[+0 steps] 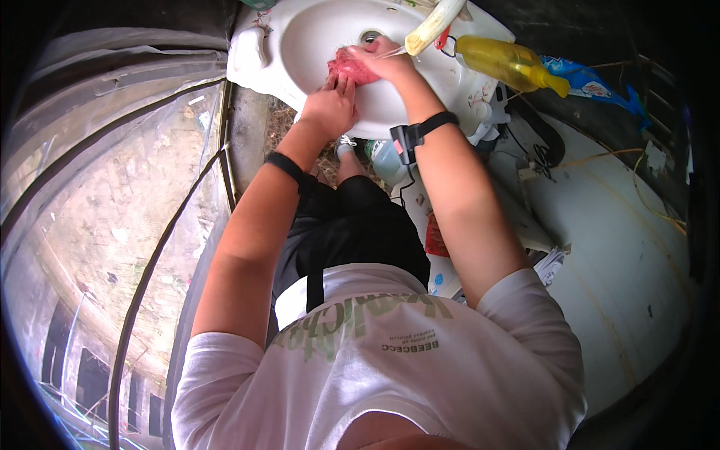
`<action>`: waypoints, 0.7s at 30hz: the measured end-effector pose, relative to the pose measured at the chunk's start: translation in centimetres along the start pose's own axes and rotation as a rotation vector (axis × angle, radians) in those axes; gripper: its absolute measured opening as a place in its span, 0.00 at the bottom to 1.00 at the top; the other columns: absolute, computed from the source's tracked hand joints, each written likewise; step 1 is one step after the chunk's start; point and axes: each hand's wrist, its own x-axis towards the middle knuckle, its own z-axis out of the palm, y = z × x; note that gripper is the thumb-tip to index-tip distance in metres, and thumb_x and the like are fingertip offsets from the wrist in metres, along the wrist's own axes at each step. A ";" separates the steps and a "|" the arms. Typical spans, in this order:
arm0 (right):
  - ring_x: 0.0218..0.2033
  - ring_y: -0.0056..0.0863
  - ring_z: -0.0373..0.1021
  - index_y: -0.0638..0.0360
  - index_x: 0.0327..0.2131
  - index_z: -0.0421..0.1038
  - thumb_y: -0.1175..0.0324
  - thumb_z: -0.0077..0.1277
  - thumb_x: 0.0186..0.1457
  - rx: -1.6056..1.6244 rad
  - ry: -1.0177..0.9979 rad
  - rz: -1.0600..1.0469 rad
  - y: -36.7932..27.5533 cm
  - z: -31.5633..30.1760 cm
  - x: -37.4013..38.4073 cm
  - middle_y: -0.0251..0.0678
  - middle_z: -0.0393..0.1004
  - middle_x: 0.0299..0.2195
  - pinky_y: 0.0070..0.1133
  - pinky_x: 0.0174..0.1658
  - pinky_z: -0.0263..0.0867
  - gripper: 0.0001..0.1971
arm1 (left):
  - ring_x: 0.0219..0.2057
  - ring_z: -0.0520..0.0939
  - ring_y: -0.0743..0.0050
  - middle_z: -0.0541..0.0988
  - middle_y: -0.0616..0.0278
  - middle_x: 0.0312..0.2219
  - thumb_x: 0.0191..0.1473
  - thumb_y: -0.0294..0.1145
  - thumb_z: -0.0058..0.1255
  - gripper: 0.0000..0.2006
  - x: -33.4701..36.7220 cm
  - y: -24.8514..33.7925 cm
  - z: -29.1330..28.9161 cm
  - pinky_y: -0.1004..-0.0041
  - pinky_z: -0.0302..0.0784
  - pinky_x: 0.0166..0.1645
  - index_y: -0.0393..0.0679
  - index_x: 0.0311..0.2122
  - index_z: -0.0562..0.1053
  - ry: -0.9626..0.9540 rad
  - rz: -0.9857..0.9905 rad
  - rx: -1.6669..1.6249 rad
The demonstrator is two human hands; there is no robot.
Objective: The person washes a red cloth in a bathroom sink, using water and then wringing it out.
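Both of my hands are low over the white sink [298, 45], around a crumpled, wet, pink-red cloth [355, 69]. My left hand [330, 105] grips its near left side, with the fingers lying over it. From the right, my right hand [386, 61] holds its upper edge, the fingertips partly hidden in the folds. A thin stream of water runs beside the right hand from a pale pipe-like spout [433, 28]. Just beyond the cloth is the metal drain [370, 36].
A white soap-bar-like piece [259, 46] lies on the sink's left rim. At the right hang a yellow bottle [510, 64] and a blue packet [596, 86]. Below the sink stands a pale blue jug [390, 163]. Clear sheeting on dark bent poles [139, 300] lines the left.
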 end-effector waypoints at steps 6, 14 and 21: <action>0.51 0.44 0.79 0.49 0.49 0.79 0.44 0.54 0.56 -0.194 0.100 0.068 -3.9 3.4 -2.8 0.44 0.83 0.47 0.37 0.55 0.75 0.24 | 0.62 0.78 0.52 0.81 0.48 0.57 0.63 0.44 0.48 0.22 0.9 0.9 -1.4 0.57 0.76 0.64 0.37 0.51 0.80 -0.073 -0.013 -0.011; 0.49 0.41 0.80 0.46 0.50 0.78 0.47 0.50 0.63 -0.138 0.040 0.063 -3.1 1.6 -3.7 0.41 0.84 0.46 0.37 0.52 0.75 0.20 | 0.63 0.78 0.53 0.80 0.50 0.59 0.64 0.44 0.45 0.24 -0.6 1.1 -0.4 0.55 0.68 0.70 0.38 0.56 0.78 0.169 -0.057 0.050; 0.49 0.50 0.80 0.50 0.52 0.77 0.49 0.46 0.62 -0.130 0.131 0.132 -0.7 3.0 -1.0 0.46 0.83 0.48 0.42 0.54 0.74 0.22 | 0.66 0.74 0.57 0.76 0.50 0.63 0.64 0.48 0.43 0.26 0.2 1.4 -0.8 0.57 0.65 0.72 0.41 0.59 0.76 0.018 -0.047 0.031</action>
